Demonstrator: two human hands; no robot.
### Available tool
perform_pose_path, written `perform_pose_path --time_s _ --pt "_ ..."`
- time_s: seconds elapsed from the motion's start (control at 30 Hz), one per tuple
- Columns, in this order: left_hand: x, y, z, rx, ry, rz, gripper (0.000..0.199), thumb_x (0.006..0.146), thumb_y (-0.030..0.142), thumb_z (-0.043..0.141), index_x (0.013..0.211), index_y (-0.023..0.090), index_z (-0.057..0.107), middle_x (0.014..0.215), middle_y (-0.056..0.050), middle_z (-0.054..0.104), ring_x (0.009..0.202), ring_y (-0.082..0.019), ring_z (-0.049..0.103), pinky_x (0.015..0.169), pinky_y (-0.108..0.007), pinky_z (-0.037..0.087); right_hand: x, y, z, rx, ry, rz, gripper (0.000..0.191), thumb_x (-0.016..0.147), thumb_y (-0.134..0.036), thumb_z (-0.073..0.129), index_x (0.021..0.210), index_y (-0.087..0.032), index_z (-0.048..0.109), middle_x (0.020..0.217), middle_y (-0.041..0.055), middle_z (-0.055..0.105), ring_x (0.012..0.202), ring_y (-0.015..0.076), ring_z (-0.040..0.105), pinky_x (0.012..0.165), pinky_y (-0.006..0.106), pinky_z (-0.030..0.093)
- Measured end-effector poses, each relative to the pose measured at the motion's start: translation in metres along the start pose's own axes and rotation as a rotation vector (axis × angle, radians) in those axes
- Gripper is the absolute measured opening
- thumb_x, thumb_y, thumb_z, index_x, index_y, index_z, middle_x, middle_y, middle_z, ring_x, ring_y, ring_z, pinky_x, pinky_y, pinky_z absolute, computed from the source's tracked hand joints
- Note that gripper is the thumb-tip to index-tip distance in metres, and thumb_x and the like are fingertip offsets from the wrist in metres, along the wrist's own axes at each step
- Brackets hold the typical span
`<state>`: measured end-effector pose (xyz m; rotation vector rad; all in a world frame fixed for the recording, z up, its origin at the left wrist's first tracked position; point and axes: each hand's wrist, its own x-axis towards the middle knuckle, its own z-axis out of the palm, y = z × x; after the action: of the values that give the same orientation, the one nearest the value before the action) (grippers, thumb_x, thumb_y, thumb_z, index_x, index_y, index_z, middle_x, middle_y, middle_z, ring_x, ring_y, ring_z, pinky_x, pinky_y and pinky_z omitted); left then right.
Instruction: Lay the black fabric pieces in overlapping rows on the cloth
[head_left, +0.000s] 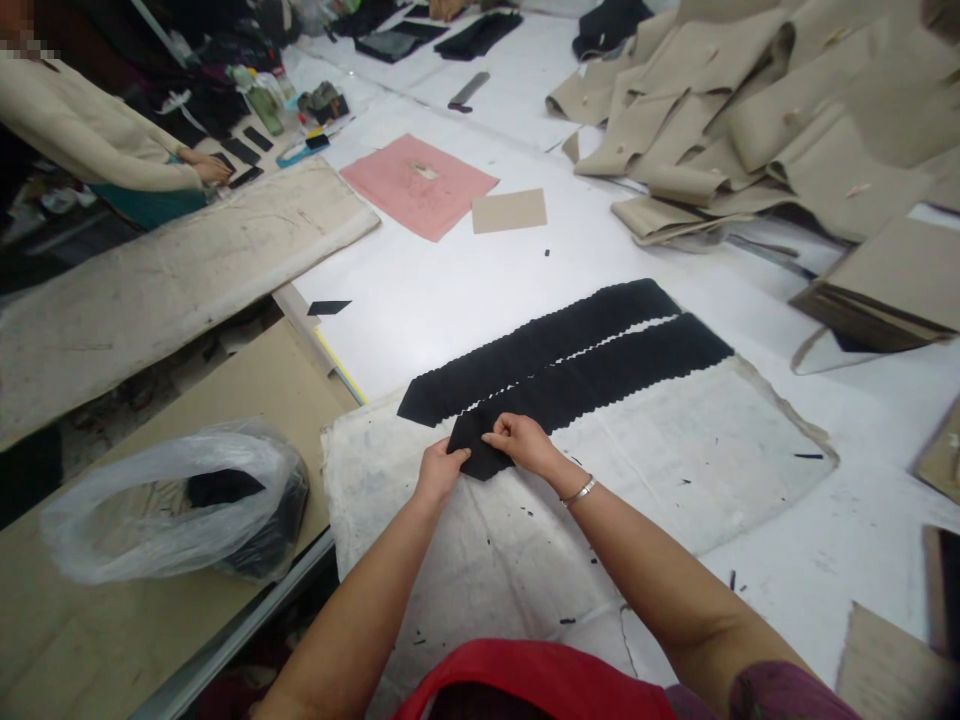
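Note:
Two long rows of overlapping black fabric pieces lie side by side on a pale, stained cloth pad, the far row (pixel 525 340) and the near row (pixel 630 370). Their long edges look jagged, and the left ends are pointed. My left hand (pixel 441 472) pinches the edge of the black fabric piece (pixel 480 458) at the left end of the near row, thumb on top. Just to the right, my right hand (pixel 527 445) is closed in a pinch on the same piece, its fingertips pressed to the upper surface. The pad (pixel 660 470) carries small dark scraps.
Folded beige pieces (pixel 705 110) are heaped at the back right. A pink cloth (pixel 416 185) and a beige card (pixel 510 211) lie beyond the rows. A plastic bag (pixel 180 500) holding dark material stands at left. A co-worker's hand (pixel 210 168) is at upper left.

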<state>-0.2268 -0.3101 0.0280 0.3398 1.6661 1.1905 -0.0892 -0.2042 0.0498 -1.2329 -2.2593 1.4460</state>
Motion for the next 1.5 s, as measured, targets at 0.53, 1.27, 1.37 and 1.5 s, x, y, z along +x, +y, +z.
perform_pose_path --time_s 0.53,1.27,1.37,1.5 --pt "0.019 -0.002 -0.002 0.362 0.158 0.098 0.018 0.059 0.02 0.059 0.073 0.013 0.068 0.057 0.0 0.06 0.056 -0.014 0.054 0.052 -0.02 0.039 0.018 0.021 -0.005 -0.502 -0.055 0.045 0.012 0.079 -0.028 0.052 0.081 -0.021 0.062 0.077 0.0023 0.065 0.071 0.015 0.057 0.058 0.024 0.031" --pt "0.019 0.013 -0.003 0.553 0.133 0.11 0.016 0.058 0.017 0.055 0.067 0.012 0.068 0.054 -0.001 0.058 0.052 -0.013 0.051 0.048 -0.02 0.034 0.022 0.018 -0.001 -0.5 -0.029 0.122 0.017 0.08 -0.034 0.052 0.078 -0.019 0.062 0.077 0.0046 0.065 0.071 0.0161 0.057 0.057 0.025 0.031" --pt "0.02 0.013 -0.004 0.557 0.119 0.113 0.015 0.058 0.017 0.055 0.065 0.012 0.067 0.051 0.0 0.055 0.05 -0.012 0.049 0.047 -0.02 0.033 0.023 0.019 -0.001 -0.492 -0.028 0.126 0.018 0.08 -0.034 0.052 0.076 -0.019 0.062 0.075 0.004 0.065 0.07 0.0155 0.057 0.056 0.025 0.03" --pt "0.02 0.013 -0.004 0.58 0.103 0.121 0.014 0.058 0.017 0.054 0.065 0.013 0.066 0.051 0.0 0.054 0.049 -0.012 0.048 0.046 -0.02 0.032 0.023 0.018 -0.001 -0.498 -0.032 0.138 0.02 0.08 -0.036 0.051 0.075 -0.019 0.061 0.074 0.0042 0.065 0.07 0.0159 0.057 0.056 0.025 0.03"
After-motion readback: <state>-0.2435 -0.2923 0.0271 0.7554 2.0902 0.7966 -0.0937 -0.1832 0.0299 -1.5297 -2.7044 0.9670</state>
